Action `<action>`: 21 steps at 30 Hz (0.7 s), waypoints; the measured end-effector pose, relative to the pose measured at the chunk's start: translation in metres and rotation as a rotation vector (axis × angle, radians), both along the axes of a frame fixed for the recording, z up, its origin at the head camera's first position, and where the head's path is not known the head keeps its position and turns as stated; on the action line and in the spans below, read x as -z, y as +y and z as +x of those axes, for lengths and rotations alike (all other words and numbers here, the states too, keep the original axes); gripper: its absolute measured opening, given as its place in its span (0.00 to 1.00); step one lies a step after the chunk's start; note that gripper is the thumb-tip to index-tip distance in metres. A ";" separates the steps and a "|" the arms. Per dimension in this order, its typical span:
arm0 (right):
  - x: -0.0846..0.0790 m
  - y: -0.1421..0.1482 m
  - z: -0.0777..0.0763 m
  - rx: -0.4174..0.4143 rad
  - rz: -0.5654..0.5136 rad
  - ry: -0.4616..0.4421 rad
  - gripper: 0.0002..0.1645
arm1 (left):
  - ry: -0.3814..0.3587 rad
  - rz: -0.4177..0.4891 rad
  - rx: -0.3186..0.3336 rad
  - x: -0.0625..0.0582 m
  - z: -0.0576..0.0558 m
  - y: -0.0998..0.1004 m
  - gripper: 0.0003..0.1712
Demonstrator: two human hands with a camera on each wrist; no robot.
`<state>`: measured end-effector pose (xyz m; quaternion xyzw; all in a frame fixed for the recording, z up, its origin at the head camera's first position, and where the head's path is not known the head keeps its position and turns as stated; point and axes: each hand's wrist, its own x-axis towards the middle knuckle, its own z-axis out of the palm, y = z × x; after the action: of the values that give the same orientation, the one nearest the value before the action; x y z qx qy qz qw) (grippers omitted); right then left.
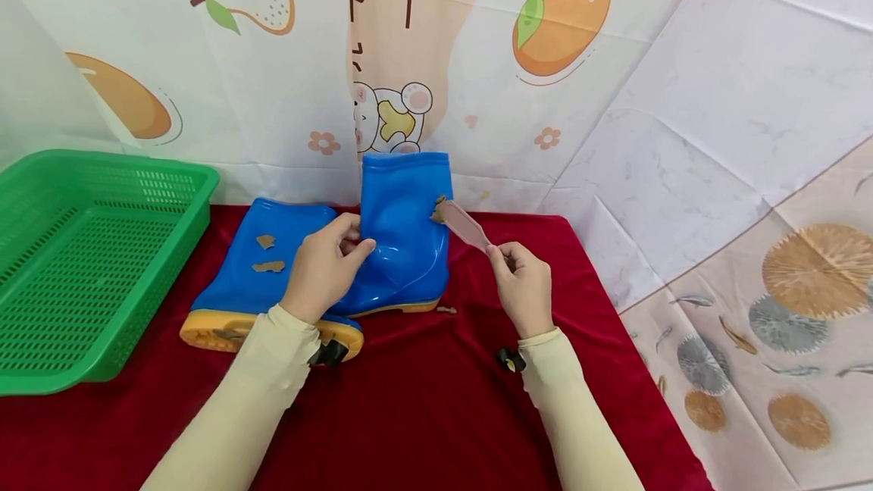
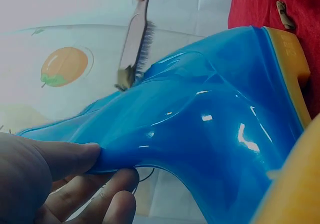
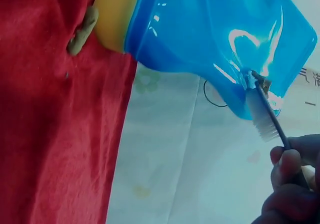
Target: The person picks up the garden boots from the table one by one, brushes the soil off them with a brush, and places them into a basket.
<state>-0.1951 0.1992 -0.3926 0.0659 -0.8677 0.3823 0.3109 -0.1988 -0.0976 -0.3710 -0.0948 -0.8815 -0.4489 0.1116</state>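
A blue rain boot (image 1: 402, 241) with a yellow sole stands upright on the red cloth. My left hand (image 1: 326, 264) pinches the side of its shaft, thumb in front and fingers behind in the left wrist view. My right hand (image 1: 525, 283) grips the handle of a pinkish brush (image 1: 464, 226). In the right wrist view the white bristles (image 3: 260, 115) face the boot. Brown mud-like clumps (image 1: 438, 209) sit at the brush's tip, against the shaft. A second blue boot (image 1: 255, 233) lies on its side at the left, with brown patches (image 1: 269, 267) on it.
A green plastic basket (image 1: 204, 195) stands on the left of the table. One small brown lump (image 1: 446, 310) lies on the red cloth (image 1: 423, 408) beside the upright boot. Close behind the boots hangs a printed curtain (image 1: 286, 112).
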 end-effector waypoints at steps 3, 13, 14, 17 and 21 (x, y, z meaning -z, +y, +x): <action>0.000 -0.001 0.001 -0.036 -0.003 -0.007 0.11 | -0.012 -0.001 -0.003 0.000 0.000 0.000 0.18; -0.004 -0.004 0.005 -0.039 -0.011 0.047 0.12 | -0.055 0.037 -0.001 0.001 -0.003 0.003 0.24; -0.004 -0.005 0.005 -0.044 -0.015 0.054 0.12 | -0.053 0.039 -0.001 0.001 -0.003 0.003 0.24; -0.006 -0.008 0.007 -0.081 -0.036 0.067 0.11 | -0.050 0.045 -0.003 0.002 -0.003 0.003 0.25; -0.008 -0.011 0.009 -0.138 -0.055 0.065 0.11 | -0.043 0.046 -0.006 0.002 -0.003 0.004 0.24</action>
<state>-0.1859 0.1881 -0.3850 0.1291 -0.8399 0.4239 0.3134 -0.2014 -0.0935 -0.3728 -0.0801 -0.8733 -0.4708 0.0960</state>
